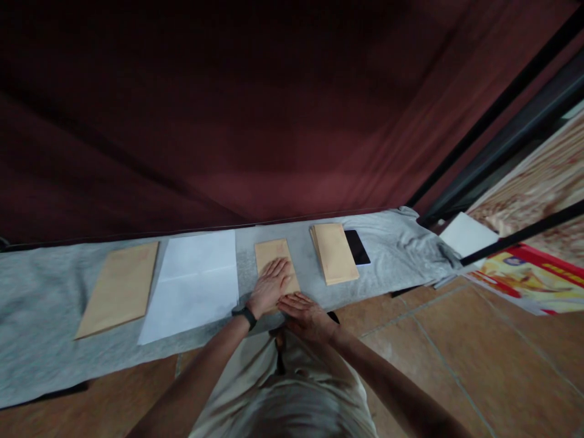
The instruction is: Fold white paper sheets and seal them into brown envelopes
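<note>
A small brown envelope (272, 252) lies on the grey cloth (41, 316) straight in front of me. My left hand (270, 285) rests flat on its near half, fingers spread, a black watch on the wrist. At the envelope's near edge my right hand (305, 313) lies palm down, its fingertips touching the edge beside my left hand. Neither hand grips anything.
A stack of brown envelopes (334, 252) lies to the right, a black phone (357, 246) beside it. A white paper sheet (194, 283) and a large brown envelope (121, 286) lie to the left. A dark red curtain hangs behind. White paper (466, 234) and a printed poster (531, 277) sit far right.
</note>
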`<state>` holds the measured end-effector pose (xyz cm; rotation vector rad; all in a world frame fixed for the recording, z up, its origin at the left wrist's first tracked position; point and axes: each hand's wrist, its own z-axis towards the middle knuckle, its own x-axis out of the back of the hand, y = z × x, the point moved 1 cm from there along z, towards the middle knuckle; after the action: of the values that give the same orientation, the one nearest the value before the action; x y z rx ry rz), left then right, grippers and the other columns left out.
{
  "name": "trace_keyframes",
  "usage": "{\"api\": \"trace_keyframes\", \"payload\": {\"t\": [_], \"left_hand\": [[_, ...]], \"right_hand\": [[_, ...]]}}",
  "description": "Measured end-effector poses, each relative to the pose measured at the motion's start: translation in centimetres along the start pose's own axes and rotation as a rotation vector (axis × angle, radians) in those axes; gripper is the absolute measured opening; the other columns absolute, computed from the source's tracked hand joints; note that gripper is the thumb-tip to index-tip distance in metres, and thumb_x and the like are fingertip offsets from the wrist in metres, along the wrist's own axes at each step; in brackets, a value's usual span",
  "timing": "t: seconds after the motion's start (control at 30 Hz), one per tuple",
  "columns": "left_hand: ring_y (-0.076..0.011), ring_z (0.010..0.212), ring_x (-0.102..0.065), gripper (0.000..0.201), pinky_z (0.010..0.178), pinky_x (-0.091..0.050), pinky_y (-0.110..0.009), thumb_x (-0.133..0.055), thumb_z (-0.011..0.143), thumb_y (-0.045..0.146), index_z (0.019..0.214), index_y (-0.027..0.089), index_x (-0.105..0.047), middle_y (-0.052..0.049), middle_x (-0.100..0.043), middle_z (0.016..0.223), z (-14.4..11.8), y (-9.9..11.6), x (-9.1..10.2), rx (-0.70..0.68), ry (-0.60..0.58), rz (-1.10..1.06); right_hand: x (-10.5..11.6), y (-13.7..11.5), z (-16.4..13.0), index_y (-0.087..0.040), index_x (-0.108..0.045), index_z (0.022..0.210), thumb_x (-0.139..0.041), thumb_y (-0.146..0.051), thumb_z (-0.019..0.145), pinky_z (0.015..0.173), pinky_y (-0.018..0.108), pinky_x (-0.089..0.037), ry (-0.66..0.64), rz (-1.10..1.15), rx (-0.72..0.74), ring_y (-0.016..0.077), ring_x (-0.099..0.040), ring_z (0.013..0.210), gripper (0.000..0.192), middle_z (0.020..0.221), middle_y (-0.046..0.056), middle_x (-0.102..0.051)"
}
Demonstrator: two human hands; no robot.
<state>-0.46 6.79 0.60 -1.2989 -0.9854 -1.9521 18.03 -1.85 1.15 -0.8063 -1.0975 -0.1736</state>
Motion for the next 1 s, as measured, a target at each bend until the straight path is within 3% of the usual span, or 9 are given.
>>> {"api": "trace_keyframes", "payload": {"t": [0.2,0.4,0.53,0.8,1.0], "left_hand": [[-0.0208,0.154,-0.031,0.053,0.129,-0.022,-0.045,-0.03,0.106,0.035,0.156,0.023,-0.042,-0.004,-0.045,0.162,0.1,-0.5,-0.2,-0.017,-0.077,0.028],[-0.0186,0.152,-0.035,0.053,0.128,-0.025,-0.044,-0.03,0.107,0.035,0.158,0.022,-0.038,-0.006,-0.043,0.163,-3.1,0.1,0.1,-0.077,-0.1,-0.052],[-0.0183,0.15,-0.04,0.051,0.126,-0.031,-0.044,-0.03,0.108,0.035,0.156,0.023,-0.042,-0.006,-0.048,0.16,-5.5,0.5,0.9,-0.068,-0.091,-0.109],[-0.0218,0.144,-0.049,0.05,0.121,-0.041,-0.046,-0.046,0.104,0.039,0.15,0.021,-0.049,-0.009,-0.055,0.153,-9.5,1.4,2.3,-0.033,-0.015,-0.115],[-0.0212,0.139,-0.054,0.042,0.118,-0.046,-0.045,-0.043,0.104,0.031,0.141,0.021,-0.059,-0.007,-0.062,0.146,-9.6,2.0,2.2,0.067,0.044,-0.16]], "right_hand": [[0.0,0.2,0.0,-0.021,-0.054,0.145,-0.064,-0.018,0.091,0.124,0.045,-0.031,0.025,0.085,-0.016,0.0226,-0.049,0.143,0.055,0.153,0.011,-0.054],[-0.3,0.6,-0.2,-0.022,-0.06,0.139,-0.063,-0.014,0.092,0.116,0.046,-0.044,0.205,0.176,0.005,0.0232,-0.061,0.131,0.048,0.137,0.012,-0.068],[-0.2,0.9,-0.3,-0.022,-0.064,0.133,-0.061,-0.015,0.097,0.11,0.046,-0.05,0.257,0.192,0.011,0.0227,-0.064,0.126,0.037,0.131,0.011,-0.071],[-0.4,1.1,-1.0,-0.023,-0.072,0.119,-0.062,-0.014,0.096,0.105,0.042,-0.052,0.343,0.145,-0.197,0.022,-0.067,0.115,0.026,0.121,0.008,-0.075],[-0.9,1.3,0.1,-0.022,-0.073,0.106,-0.059,-0.017,0.098,0.095,0.04,-0.053,0.404,0.126,-0.344,0.023,-0.067,0.101,0.017,0.106,0.008,-0.075]]}}
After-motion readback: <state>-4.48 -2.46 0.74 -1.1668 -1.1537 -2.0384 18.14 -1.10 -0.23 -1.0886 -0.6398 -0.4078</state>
